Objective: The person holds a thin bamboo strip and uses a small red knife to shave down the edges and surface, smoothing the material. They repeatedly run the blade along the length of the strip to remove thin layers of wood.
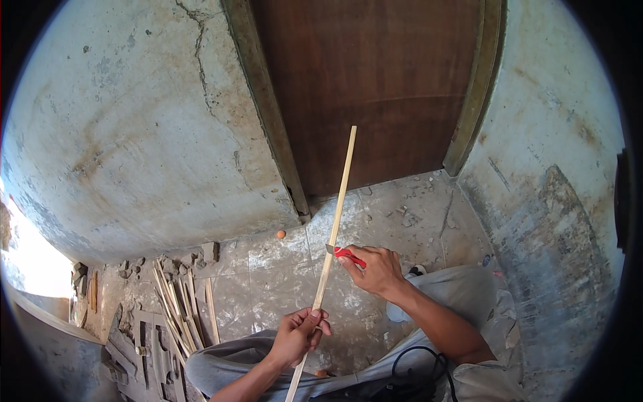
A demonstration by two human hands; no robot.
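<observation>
A long, thin pale wooden strip (pixel 343 187) slants up from my lap toward the door. My left hand (pixel 299 336) is closed round its lower part, thumb on top. In my right hand (pixel 376 271) is a red-handled utility knife (pixel 351 256), gripped with the fingers wrapped round the handle. Its blade lies against the strip, well above my left hand. Part of the knife's handle is hidden in my palm, and the strip's lower end runs out of the picture at the bottom.
A bundle of similar wooden strips (pixel 179 308) leans by my left knee, beside broken grey pieces (pixel 151 345). Rubble (pixel 210 252) lies along the cracked wall (pixel 154 134). Ahead stands a brown door (pixel 375 80); a small orange ball-like thing (pixel 281 234) rests on the dusty tiled floor (pixel 268 268).
</observation>
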